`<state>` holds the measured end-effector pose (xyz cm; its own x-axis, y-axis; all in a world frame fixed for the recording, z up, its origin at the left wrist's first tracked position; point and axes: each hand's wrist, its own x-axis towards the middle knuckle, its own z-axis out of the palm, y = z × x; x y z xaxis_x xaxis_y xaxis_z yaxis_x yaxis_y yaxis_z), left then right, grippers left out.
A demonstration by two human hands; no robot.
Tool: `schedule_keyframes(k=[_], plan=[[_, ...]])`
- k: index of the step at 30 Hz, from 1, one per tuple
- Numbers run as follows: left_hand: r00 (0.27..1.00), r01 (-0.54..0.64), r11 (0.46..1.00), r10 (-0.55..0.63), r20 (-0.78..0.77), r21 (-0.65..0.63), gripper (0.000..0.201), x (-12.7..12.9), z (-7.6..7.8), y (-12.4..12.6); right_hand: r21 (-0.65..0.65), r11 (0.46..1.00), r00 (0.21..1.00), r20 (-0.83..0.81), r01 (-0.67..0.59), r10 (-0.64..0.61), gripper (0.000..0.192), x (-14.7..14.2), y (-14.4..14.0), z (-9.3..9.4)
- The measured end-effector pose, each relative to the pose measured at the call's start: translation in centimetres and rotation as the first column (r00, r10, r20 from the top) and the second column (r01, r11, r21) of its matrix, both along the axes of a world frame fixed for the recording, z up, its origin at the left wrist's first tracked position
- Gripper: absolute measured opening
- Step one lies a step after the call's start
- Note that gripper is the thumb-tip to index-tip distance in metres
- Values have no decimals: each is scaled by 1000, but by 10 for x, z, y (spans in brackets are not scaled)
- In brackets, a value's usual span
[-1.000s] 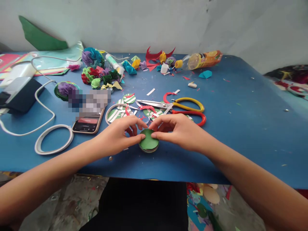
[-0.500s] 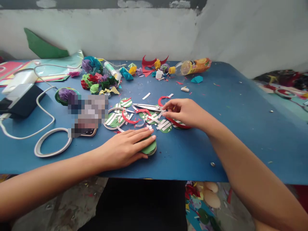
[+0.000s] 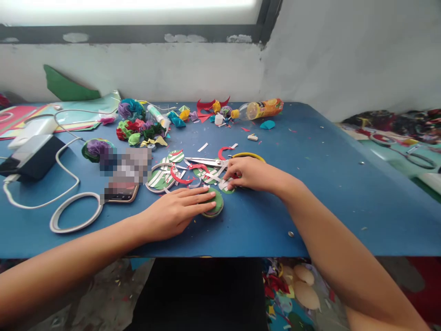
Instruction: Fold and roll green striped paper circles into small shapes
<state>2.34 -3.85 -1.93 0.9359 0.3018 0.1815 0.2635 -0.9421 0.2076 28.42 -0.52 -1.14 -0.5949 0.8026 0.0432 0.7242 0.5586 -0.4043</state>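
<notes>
My left hand (image 3: 177, 209) lies flat, fingers stretched out, with its fingertips on a round green paper piece (image 3: 216, 203) that looks like a stack with a pale edge. My right hand (image 3: 250, 174) has its thumb and fingers drawn together over a green paper circle with white strips (image 3: 225, 187); what is between the fingertips is too small to make out. Beside it lie the scissors (image 3: 203, 161), blades pointing left and one yellow handle loop showing behind the hand. Around them are red paper curves (image 3: 181, 178), white strips and more striped green circles (image 3: 177, 156).
A white ring (image 3: 76, 194) and a phone (image 3: 122, 194), partly blurred out, lie at left. A black-and-white box (image 3: 36, 158) with a white cable stands farther left. Ruffled paper flowers (image 3: 131, 109), a glue stick (image 3: 156, 115) and an orange-labelled bottle (image 3: 265, 109) lie at the back.
The camera view has tilted up, showing more of the window. My right hand has moved lower toward a striped circle, uncovering the yellow scissors handle. My left hand stays on the green stack.
</notes>
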Motion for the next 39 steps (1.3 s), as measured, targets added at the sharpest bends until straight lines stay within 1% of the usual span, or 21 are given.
schedule_keyframes(k=[2,4,8,11,14,15,16,17,18,19,21,23,25,29,32,34,36,38,39], plan=[[998,-11,999,14,64,-52,40,2,0,0,-20,1000,1000,-3,7,-7,13,-1,0,0],[994,-10,994,22,104,-113,37,3,1,0,-34,999,1000,1,11,-11,12,-2,0,1],[992,-8,981,32,120,-195,37,4,2,0,-58,998,1000,15,13,-12,11,-3,0,2],[992,-24,973,53,119,-230,37,4,3,-1,-80,997,1000,27,-3,5,2,-3,-1,1],[991,-27,967,59,122,-253,35,3,3,-2,-90,996,999,23,-23,25,6,-2,-3,1],[990,-23,966,57,125,-257,35,3,3,-2,-96,995,999,19,-29,31,14,-2,-3,1],[990,-20,965,55,130,-261,34,3,3,-3,-107,994,999,13,-30,32,26,-2,-4,1],[990,-17,964,54,134,-266,34,2,3,-3,-148,988,999,10,-30,32,37,-2,-4,2],[989,-16,963,55,138,-269,33,2,3,-3,-183,983,1000,10,-19,21,43,-3,-4,2],[988,-15,962,57,144,-273,33,2,2,-3,-205,979,1000,22,-1,6,44,-3,-4,3],[987,-17,960,61,151,-279,32,1,2,-4,-229,973,999,46,30,-20,37,-5,-3,3],[986,-19,959,65,151,-284,32,0,2,-4,-229,973,998,55,31,-19,29,-6,-3,2],[987,-23,958,67,144,-287,32,0,3,-5,-229,973,999,52,14,-2,26,-6,-4,1],[990,-26,955,65,125,-296,33,-1,4,-5,-250,968,1000,9,4,-2,26,-6,-8,6],[987,-15,947,67,148,-322,32,-2,4,-6,-252,966,996,-52,56,-71,29,-8,-12,12],[976,-20,931,97,195,-363,30,-2,4,-6,-235,966,983,-123,106,-137,29,-11,-14,14],[953,-51,902,173,250,-428,28,-1,4,-6,-192,973,961,-218,126,-167,26,-16,-15,11],[905,-111,849,301,300,-516,27,0,5,-4,-126,986,935,-323,111,-147,22,-22,-16,7],[867,-147,807,383,317,-572,27,1,6,-4,-97,990,920,-369,99,-128,21,-26,-17,5]])
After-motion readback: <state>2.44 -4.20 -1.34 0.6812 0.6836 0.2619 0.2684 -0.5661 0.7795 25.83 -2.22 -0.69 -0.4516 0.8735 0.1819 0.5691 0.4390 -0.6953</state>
